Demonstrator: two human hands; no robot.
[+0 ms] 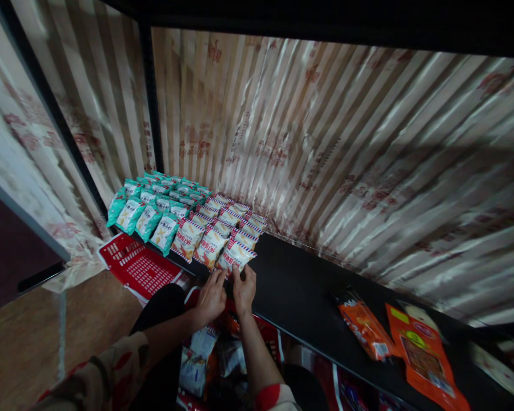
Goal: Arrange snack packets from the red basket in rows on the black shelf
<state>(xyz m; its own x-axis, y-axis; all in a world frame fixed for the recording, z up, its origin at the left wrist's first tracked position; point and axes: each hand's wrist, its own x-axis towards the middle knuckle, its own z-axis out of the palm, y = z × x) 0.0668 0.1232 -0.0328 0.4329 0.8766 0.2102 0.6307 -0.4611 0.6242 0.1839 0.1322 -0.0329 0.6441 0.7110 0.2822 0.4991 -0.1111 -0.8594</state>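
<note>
Pleated, printed curtain (282, 131) behind black shelf (295, 285) | left hand (212, 295), right hand (244, 288): fingers bent at lower edge of white-and-red packet (236, 254), grip closure cannot be told | packet at front row's right end; teal packets (163, 233) farther left | orange pouches (428, 359) lie right | red basket (143, 267) below left

Dim shelving bay, pleated beige curtain (325, 154) with reddish floral print — glossy where light catches the folds — behind a long black shelf (291, 279), dark metal posts (152, 97) at its left, brownish floor (98, 319) below.
</note>
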